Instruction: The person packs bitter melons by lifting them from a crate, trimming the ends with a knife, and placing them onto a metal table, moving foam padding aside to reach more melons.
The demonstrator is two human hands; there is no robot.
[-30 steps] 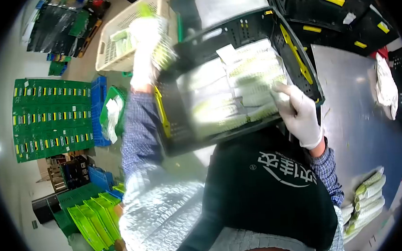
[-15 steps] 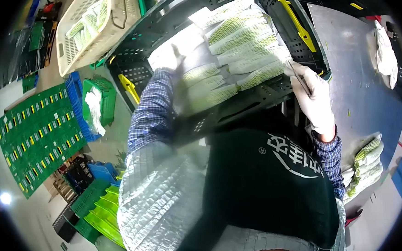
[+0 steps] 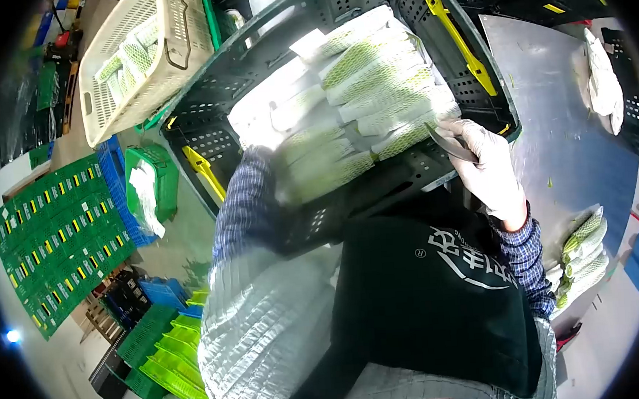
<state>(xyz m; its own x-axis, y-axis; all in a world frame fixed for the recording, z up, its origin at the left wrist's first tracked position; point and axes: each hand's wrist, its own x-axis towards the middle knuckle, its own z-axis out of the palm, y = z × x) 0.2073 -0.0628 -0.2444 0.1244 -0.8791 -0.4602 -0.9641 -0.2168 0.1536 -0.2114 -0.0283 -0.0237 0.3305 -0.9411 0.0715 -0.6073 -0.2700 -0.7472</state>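
A dark crate (image 3: 469,15) with yellow latches holds rows of green vegetables in white mesh sleeves (image 3: 377,64). Inside its left part is my left hand (image 3: 263,136), in a white glove and resting near the packed sleeves. Strong glare washes out its fingers. My right hand (image 3: 492,171), also gloved, is closed around a small metal knife (image 3: 449,145) at the crate's near right corner. The blade points left, toward the end of the closest sleeved vegetable.
A cream basket (image 3: 180,69) with more sleeved vegetables stands at the upper left. Below it is a green crate (image 3: 165,183) with white material inside. On the metal table (image 3: 548,105) to the right lie a bundle of sleeved vegetables (image 3: 583,256) and a white cloth-like item (image 3: 603,83).
The view has shifted slightly, so the crate appears lower and further left. My left hand has drawn a little toward me. The knife in my right hand has tilted to point more leftward.
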